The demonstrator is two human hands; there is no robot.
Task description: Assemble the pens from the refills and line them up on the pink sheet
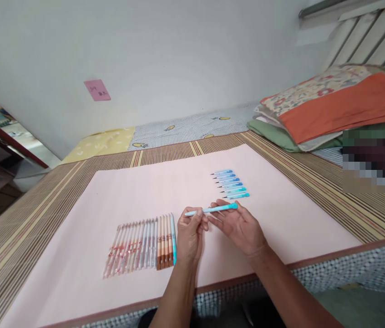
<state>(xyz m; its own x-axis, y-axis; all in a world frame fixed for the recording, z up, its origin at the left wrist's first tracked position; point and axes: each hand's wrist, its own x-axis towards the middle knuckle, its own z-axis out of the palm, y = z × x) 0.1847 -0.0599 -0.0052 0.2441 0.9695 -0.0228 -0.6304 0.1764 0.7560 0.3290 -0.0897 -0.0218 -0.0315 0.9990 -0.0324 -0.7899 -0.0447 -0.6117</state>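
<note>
A turquoise-and-white pen (220, 208) is held level above the pink sheet (165, 187). My left hand (192, 230) is closed on its pale end, pinching it between thumb and fingers. My right hand (243, 230) is palm up under the turquoise end, its fingers loosely spread and the thumb close against that end. Just beyond it lie several blue pen parts (230, 183) with thin dark tips, set out in a slanting column. Left of my left hand is a row of pens (134, 248), clear ones, then brown-ended ones, and a light blue pen (174, 239) on the right.
A striped woven mat (59, 196) surrounds the pink sheet. Folded bedding (342, 109) with an orange band is piled at the right. Patterned cloth (179, 130) runs along the wall (179, 54), where a pink note (97, 90) is stuck.
</note>
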